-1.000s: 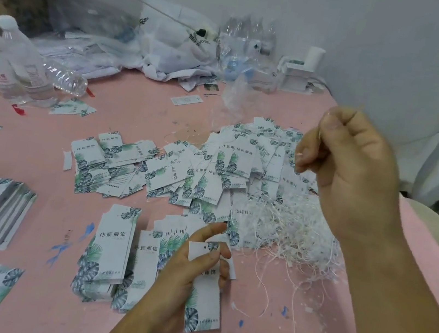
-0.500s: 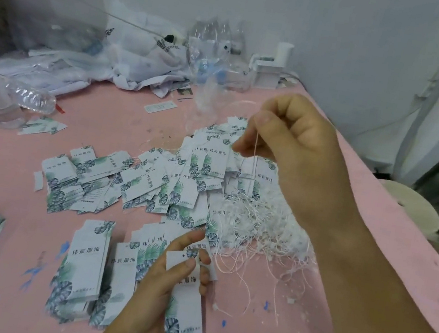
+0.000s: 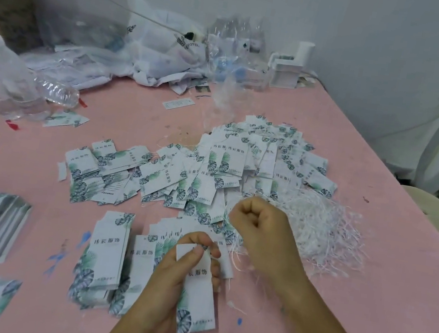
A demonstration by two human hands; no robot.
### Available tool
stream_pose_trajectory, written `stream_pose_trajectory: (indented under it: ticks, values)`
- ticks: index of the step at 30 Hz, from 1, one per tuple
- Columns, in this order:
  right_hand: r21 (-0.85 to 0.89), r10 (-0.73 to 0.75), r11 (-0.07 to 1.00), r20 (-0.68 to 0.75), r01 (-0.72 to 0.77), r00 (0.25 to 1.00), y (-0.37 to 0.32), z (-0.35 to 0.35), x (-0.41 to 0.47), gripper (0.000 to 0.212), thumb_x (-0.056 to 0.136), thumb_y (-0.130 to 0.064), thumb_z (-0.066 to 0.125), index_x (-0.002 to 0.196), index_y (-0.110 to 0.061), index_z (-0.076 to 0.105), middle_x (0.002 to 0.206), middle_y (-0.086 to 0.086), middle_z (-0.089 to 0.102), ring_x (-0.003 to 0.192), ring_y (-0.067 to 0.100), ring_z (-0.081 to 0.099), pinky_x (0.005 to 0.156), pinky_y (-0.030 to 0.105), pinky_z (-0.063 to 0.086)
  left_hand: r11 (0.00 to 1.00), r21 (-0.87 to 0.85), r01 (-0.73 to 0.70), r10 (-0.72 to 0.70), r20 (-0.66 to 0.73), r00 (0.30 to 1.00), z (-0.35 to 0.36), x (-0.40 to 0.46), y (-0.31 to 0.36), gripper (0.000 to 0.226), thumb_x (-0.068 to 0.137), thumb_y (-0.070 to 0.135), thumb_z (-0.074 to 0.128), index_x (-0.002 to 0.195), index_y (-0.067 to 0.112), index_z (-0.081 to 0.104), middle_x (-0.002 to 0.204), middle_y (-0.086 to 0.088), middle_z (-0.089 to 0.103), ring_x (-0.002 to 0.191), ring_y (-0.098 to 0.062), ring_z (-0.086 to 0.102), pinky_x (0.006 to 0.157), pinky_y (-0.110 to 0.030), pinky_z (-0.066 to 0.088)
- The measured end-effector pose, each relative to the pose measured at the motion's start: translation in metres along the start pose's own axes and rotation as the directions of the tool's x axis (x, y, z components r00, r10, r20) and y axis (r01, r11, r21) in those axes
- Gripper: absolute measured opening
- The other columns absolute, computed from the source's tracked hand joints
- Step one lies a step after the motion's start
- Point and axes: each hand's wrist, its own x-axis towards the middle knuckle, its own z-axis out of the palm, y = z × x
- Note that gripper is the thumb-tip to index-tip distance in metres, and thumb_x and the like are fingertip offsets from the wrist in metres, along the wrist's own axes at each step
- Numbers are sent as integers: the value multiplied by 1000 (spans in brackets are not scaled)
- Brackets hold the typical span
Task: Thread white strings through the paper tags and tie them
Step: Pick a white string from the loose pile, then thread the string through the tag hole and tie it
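1. Head view: the left hand pinches a paper tag near its top edge, thumb on the printed face and fingers curled behind; the tag points its leaf-printed end toward the camera.
2. Just up and right of that grip, the right hand is curled into a closed fist, nipping a thin white string that trails down toward the held tag's top.
3. Left of the held tag lie neat stacks of tags on the pink table.
4. Right of the fist, touching the tag heap, is a tangled pile of white strings.
5. Beyond both hands spreads a loose heap of tags.
6. Farther off, left, stand clear plastic bottles; plastic bags sit against the wall.
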Motion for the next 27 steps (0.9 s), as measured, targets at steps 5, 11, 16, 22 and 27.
stream_pose_trajectory:
  ticks: [5, 11, 16, 22, 27]
  values:
    - [39, -55, 998, 152, 49, 987, 20, 18, -19, 11, 89, -22, 60, 78, -25, 60, 59, 0, 65, 48, 8, 60, 49, 21, 49, 994, 109, -20, 33, -117, 993, -1, 1, -1, 33, 76, 37, 75, 94, 13, 63, 76, -20, 58, 60, -28, 59, 59, -37, 55]
    - [-38, -137, 988, 192, 147, 972, 36, 22, -25, 7, 85, -27, 56, 78, -25, 57, 60, 7, 61, 49, 22, 50, 50, 36, 45, 964, 259, -63, 109, -167, 980, -4, 0, 0, 39, 69, 50, 82, 84, 19, 62, 78, -14, 64, 65, -27, 63, 60, -37, 54]
    - [-2, -130, 991, 187, 133, 974, 42, 22, -27, 7, 85, -27, 57, 78, -25, 58, 62, 8, 57, 52, 27, 53, 53, 41, 50, 955, 273, -116, 159, -142, 977, -2, -2, 2, 29, 76, 37, 78, 85, 15, 62, 91, -18, 67, 78, -30, 67, 65, -40, 57]
    - [41, -98, 995, 188, 92, 977, 45, 23, -27, 8, 85, -26, 57, 78, -28, 59, 66, 13, 62, 60, 39, 57, 57, 56, 50, 958, 262, -114, 159, -155, 975, 1, -2, 5, 24, 77, 33, 77, 83, 14, 63, 85, -17, 70, 72, -28, 69, 62, -37, 58]
    - [49, -70, 997, 198, 61, 978, 47, 22, -27, 8, 82, -23, 57, 76, -25, 59, 68, 14, 63, 60, 42, 56, 56, 55, 49, 952, 286, -112, 162, -158, 974, 0, -2, 7, 23, 78, 34, 74, 81, 14, 62, 78, -16, 67, 67, -27, 64, 61, -37, 57]
